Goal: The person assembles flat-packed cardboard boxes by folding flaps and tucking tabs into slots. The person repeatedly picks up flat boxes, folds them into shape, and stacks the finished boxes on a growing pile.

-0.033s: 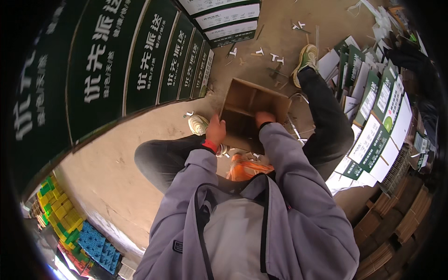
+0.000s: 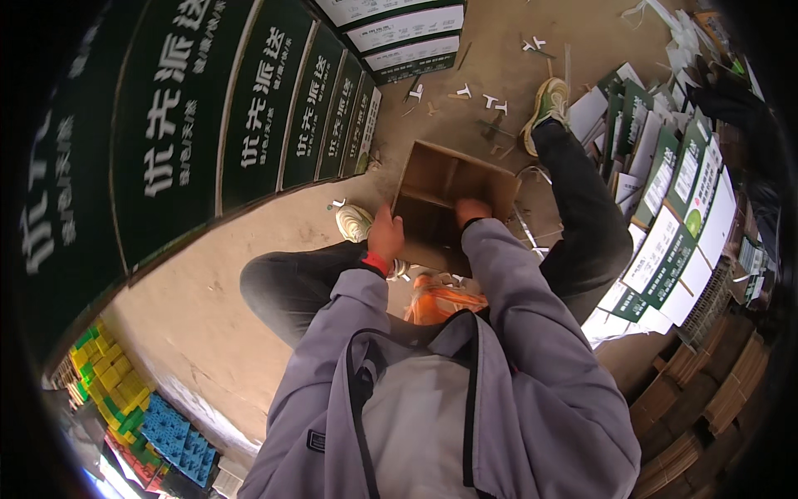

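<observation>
An open brown cardboard box [image 2: 486, 179] stands tilted between my legs, its inside turned up toward me. My left hand [image 2: 385, 235] grips the box's left wall, thumb on the inner side and fingers hidden behind the wall. Reaching into the box, my right hand [image 2: 472, 212] is curled beside an inner fold of cardboard; its fingertips are hidden, and what they hold, if anything, does not show. Below the box, an orange thing [image 2: 432, 301], perhaps a low seat or bag, shows partly between my knees.
Stacked dark green cartons [image 2: 258, 108] wall off the left, with more cartons [image 2: 407, 41] ahead. Flattened green and white cartons [image 2: 665, 249] lean at the right. White plastic scraps [image 2: 490, 103] litter the floor. Blue crates [image 2: 174, 437] and yellow-green stacks [image 2: 116, 374] stand lower left.
</observation>
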`<state>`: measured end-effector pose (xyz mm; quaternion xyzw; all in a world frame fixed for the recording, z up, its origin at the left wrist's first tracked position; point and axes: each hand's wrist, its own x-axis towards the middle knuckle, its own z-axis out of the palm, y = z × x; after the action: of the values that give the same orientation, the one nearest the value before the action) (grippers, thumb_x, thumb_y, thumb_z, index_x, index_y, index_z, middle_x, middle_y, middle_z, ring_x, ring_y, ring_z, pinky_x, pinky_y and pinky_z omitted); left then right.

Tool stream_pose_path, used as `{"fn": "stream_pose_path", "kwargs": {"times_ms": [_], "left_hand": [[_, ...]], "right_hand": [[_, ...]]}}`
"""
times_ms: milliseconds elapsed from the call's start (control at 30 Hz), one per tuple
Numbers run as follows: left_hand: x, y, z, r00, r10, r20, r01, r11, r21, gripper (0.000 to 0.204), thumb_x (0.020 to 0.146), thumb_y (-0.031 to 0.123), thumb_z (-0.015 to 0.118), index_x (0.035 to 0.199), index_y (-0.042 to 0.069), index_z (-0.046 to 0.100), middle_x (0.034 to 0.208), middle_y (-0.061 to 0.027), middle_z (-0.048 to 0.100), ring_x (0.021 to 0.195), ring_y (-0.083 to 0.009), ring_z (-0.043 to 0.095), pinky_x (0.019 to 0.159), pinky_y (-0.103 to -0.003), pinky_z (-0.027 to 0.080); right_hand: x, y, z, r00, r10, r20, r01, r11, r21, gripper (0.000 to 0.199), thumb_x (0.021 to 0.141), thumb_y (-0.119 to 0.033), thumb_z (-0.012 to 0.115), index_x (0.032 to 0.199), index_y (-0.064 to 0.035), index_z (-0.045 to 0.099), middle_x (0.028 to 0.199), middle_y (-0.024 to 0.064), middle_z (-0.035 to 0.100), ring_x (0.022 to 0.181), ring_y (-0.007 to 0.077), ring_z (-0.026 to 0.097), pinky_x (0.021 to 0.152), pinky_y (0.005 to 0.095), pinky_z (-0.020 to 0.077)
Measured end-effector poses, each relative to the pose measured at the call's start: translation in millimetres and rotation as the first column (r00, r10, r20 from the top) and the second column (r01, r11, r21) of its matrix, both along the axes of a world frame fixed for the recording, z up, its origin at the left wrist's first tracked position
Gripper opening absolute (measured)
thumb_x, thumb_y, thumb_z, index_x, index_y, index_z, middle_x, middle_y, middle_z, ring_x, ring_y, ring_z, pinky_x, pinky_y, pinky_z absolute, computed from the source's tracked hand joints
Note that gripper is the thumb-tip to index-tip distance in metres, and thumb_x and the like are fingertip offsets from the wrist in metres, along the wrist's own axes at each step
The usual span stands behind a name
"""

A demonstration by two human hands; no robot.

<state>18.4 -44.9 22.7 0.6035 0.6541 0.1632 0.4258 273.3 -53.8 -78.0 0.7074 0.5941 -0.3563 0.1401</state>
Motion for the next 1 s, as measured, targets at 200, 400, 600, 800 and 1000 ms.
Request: {"fn": "stream_pose_path", "kwargs": {"times_ms": [200,400,600,800,1000], "left_hand": [[5,1,2,0.997,-0.025,-0.070,0.029,0.998,0.054,0.049,0.102,0.013,0.058,0.145,-0.009,0.050,0.139,-0.0373,0.060,0.129,-0.0558,0.057,0.113,-0.055,0.046],[2,12,-1,0.990,-0.008,-0.138,0.010,1.000,0.019,0.046,0.106,0.020,0.058,0.146,-0.002,0.055,0.134,-0.0348,0.066,0.122,-0.0546,0.064,0.103,-0.058,0.053],[-20,2,-55,0.944,-0.070,-0.323,0.120,0.983,0.138,0.032,0.106,0.025,0.057,0.126,0.001,0.064,0.098,-0.0304,0.075,0.092,-0.0550,0.071,0.081,-0.064,0.057],[-15,32,-2,0.975,0.085,-0.204,-0.037,0.972,0.230,0.033,0.105,0.031,0.057,0.114,0.000,0.065,0.112,-0.0326,0.073,0.105,-0.0531,0.070,0.092,-0.062,0.055],[11,52,237,0.988,-0.126,-0.094,0.137,0.982,0.126,0.045,0.107,0.029,0.056,0.137,-0.004,0.064,0.125,-0.0319,0.072,0.118,-0.0512,0.068,0.104,-0.055,0.054]], "right_hand": [[-7,9,-24,0.999,-0.048,0.018,0.049,0.999,-0.010,0.026,0.098,-0.017,0.060,0.103,-0.0102,0.085,0.108,0.0189,0.081,0.103,0.0387,0.079,0.088,0.0533,0.0641],[1,10,-54,0.991,0.111,0.077,-0.115,0.992,0.043,0.027,0.100,-0.022,0.060,0.110,-0.0101,0.083,0.119,0.0177,0.080,0.108,0.0357,0.078,0.090,0.0519,0.0633],[16,16,151,0.896,0.445,-0.009,-0.442,0.892,0.096,0.038,0.099,-0.047,0.068,0.109,-0.0114,0.077,0.112,0.0148,0.080,0.099,0.0386,0.077,0.083,0.0543,0.0608],[59,-81,233,0.780,0.609,0.146,-0.600,0.661,0.451,0.068,0.082,-0.057,0.082,0.135,-0.0173,0.068,0.138,0.0061,0.065,0.135,0.0310,0.056,0.099,0.0549,0.0543],[72,-67,357,0.880,0.443,0.172,-0.390,0.466,0.794,0.019,0.091,-0.032,0.077,0.086,-0.0147,0.070,0.080,0.0089,0.067,0.084,0.0322,0.068,0.075,0.0499,0.0527]]}}
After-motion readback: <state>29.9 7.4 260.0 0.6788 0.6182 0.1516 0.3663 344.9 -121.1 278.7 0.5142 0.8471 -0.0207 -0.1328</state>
